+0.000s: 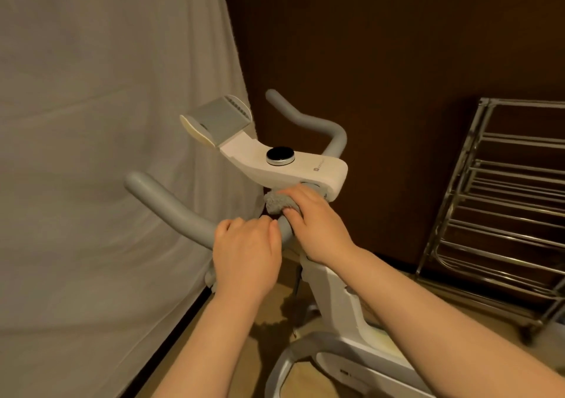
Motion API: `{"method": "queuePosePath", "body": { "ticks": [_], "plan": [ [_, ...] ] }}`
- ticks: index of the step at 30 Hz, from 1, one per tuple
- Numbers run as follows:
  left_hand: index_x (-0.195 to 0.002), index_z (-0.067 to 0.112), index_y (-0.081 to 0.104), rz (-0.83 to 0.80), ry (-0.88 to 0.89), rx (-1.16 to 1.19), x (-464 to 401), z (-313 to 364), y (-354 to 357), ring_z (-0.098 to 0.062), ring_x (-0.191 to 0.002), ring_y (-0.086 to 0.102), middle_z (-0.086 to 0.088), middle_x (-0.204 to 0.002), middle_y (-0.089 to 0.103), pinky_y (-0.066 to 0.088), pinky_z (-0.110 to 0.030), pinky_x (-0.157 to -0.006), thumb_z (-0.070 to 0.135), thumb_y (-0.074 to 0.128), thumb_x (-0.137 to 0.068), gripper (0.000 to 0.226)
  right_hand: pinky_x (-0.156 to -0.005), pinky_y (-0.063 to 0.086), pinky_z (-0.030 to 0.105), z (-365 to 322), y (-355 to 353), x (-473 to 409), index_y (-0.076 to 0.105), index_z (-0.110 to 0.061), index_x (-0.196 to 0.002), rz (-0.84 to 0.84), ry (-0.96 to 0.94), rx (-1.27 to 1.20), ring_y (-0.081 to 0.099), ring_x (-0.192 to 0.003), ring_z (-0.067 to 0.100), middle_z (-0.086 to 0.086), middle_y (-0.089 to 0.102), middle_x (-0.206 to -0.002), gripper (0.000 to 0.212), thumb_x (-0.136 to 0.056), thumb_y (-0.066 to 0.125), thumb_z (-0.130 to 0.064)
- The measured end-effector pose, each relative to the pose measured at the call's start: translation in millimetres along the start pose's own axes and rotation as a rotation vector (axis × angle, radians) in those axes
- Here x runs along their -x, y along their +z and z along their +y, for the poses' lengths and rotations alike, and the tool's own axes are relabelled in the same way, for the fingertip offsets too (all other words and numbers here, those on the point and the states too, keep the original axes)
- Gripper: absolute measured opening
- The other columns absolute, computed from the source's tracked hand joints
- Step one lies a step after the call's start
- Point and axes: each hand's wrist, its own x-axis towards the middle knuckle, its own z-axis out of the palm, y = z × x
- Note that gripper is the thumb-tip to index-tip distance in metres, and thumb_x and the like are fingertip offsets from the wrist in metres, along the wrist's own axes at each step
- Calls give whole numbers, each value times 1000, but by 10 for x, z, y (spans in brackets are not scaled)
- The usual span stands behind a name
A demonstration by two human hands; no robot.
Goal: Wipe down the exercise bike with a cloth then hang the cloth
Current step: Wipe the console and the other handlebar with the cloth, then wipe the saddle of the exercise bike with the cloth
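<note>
- Two bare hands on the handlebar of a white exercise bike [333,287], both close to the bar's middle, just below the white console.
- Left hand [244,252]: curled over the near grey handlebar [171,206], fingers together and wrapped round the bar, knuckles up, thumb side toward the right hand.
- Right hand [318,223]: clamped on a grey cloth [275,203], fingers bent over the top of it, thumb tip showing at the near side; cloth bunched and pressed against the bar where it meets the stem, right under the console's near edge.
- Cloth: small, fuzzy, mostly hidden beneath the right hand, only its left end sticking out; touching the bar, just beside the left hand's fingertips.
- Console [305,168]: white, tilted, with a round black knob [280,155] on top and a faint logo toward its right end; grey tablet holder [218,121] raised at its far left end.
- Far handlebar [308,121]: grey, curving away behind the console, untouched.
- Bike frame: white stem dropping from the bar toward the lower edge of view, with a grey loop near the floor.
- Metal drying rack [501,214]: chrome rails, standing well apart to the right of the bike against a dark brown wall [382,46].
- Pale cloth backdrop [107,122]: hanging along the left, reaching the floor.
- Tan floor [269,330] beneath the bike, shadowed under the handlebar.
</note>
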Motion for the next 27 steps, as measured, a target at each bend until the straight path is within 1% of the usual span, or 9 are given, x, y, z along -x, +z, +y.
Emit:
{"method": "queuePosePath", "body": {
  "ticks": [3, 6, 8, 10, 13, 16, 19, 24, 27],
  "plan": [
    [-71, 24, 51, -20, -41, 2, 60, 24, -13, -17, -67, 40, 5, -66, 56, 36, -35, -79, 29, 26, -100, 38, -102, 38, 34, -6, -33, -6, 54, -23, -130, -34, -15, 6, 45, -120, 11, -6, 54, -126, 32, -99, 47, -20],
    [-99, 23, 65, -50, -89, -13, 155, 86, -12, -20, -84, 50, 4, -81, 59, 34, -39, -100, 35, 19, -98, 48, -99, 36, 27, -22, -62, 8, 54, -22, -130, -49, -24, 0, 45, -119, 10, -6, 54, -126, 32, -99, 47, -20],
    [-122, 24, 60, -65, -119, -19, 232, 127, -28, -20, -102, 52, 4, -99, 62, 23, -42, -113, 40, 17, -97, 52, -97, 35, 22, -39, -87, 78, 53, -23, -131, -38, -25, -6, 45, -119, 8, -8, 54, -127, 33, -99, 48, -20],
    [-135, 23, 51, -87, -138, 2, 295, 185, -65, -21, -120, 45, 2, -118, 58, 15, -43, -117, 41, 30, -95, 48, -95, 36, 20, -73, -136, 211, 53, -25, -132, -24, -21, -39, 46, -120, 7, -9, 54, -130, 34, -98, 49, -19],
    [-149, 23, 29, -165, -226, 39, 360, 333, -139, -21, -145, 16, 3, -148, 36, 0, -43, -120, 35, 48, -94, 60, -93, 37, 20, -124, -297, 486, 51, -29, -135, -60, 9, -79, 48, -121, 9, -11, 52, -135, 37, -99, 48, -19],
    [-153, 24, 13, -207, -308, 92, 393, 502, -196, -19, -148, -6, 4, -160, 14, -2, -41, -121, 34, 47, -96, 67, -96, 44, 31, -20, -537, 758, 48, -31, -138, -185, 53, -25, 50, -122, 14, -9, 50, -139, 38, -101, 46, -24],
    [-154, 25, 12, -250, -391, 208, 430, 678, -248, -17, -148, -12, 3, -163, 1, 3, -39, -121, 31, 48, -97, 68, -95, 45, 34, 248, -793, 997, 44, -33, -140, -307, 87, 79, 50, -123, 15, -10, 50, -140, 39, -101, 44, -27],
    [-153, 26, 19, -323, -410, 260, 600, 1104, -386, -17, -150, -1, 4, -163, -1, 10, -36, -120, 28, 48, -98, 63, -87, 50, 37, 591, -1110, 1281, 48, -40, -135, -382, 103, 190, 56, -113, 15, -11, 55, -132, 36, -100, 44, -33],
    [-152, 27, 25, -329, -430, 245, 719, 1339, -518, -18, -149, 9, 4, -163, 8, 18, -37, -119, 28, 49, -97, 60, -81, 52, 38, 622, -1234, 1416, 49, -40, -132, -388, 68, 238, 58, -108, 16, -10, 57, -129, 34, -99, 44, -36]
  ]
}}
